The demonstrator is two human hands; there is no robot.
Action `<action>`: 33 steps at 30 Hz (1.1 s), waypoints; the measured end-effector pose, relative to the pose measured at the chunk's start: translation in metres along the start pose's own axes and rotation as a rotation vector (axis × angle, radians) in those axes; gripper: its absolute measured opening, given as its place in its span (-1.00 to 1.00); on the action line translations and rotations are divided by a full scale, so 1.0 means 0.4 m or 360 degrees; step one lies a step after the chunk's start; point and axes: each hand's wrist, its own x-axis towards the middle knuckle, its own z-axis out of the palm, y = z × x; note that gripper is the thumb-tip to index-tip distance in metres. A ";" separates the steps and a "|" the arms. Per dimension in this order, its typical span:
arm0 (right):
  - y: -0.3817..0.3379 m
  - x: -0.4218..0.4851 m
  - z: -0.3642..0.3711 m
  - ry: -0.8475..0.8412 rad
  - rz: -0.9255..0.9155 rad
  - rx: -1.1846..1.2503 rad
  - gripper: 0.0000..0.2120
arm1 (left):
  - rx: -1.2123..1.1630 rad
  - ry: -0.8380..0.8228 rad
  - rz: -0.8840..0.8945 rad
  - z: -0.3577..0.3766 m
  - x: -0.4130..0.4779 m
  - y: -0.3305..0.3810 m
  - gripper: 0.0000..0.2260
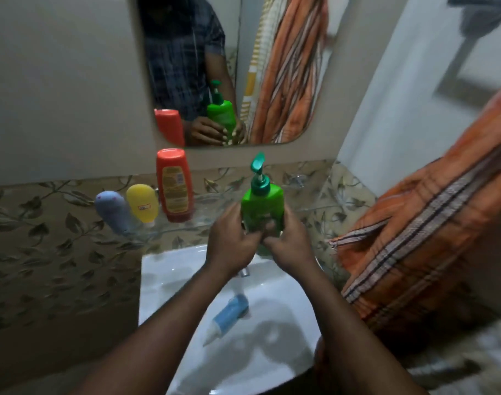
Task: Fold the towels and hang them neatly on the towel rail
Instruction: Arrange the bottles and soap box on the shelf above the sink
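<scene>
Bathroom washbasin (163, 269) corner: I log the left hand (229, 240) and right hand (289, 240), fingers of both curled round a green pump bottle (262, 206), so no towel step is under way. The orange striped towel (431, 223) sits bunched at right, untouched. I judge the next move is setting the bottle down beside the red bottle (173, 186) and yellow bottle (142, 202).

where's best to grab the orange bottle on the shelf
Grip the orange bottle round its broad middle, coming from the front-right: it stands on its cap, so a low grip would likely tip it, and the yellow bottle crowds its left side.
</scene>
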 end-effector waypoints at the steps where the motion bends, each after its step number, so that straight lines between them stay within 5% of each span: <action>1: -0.006 0.018 -0.028 0.0025 0.0006 -0.0028 -0.37 | 0.0019 -0.0015 0.0065 0.011 0.030 0.025 -0.74; 12: 0.020 0.205 -0.111 0.0367 0.0121 -0.0360 -0.58 | 0.0340 -0.0082 0.0079 0.177 0.285 0.116 -0.66; 33: 0.126 0.341 -0.129 0.0439 0.0351 -0.0467 -0.35 | 0.0584 -0.0292 -0.0079 0.298 0.385 0.076 -0.60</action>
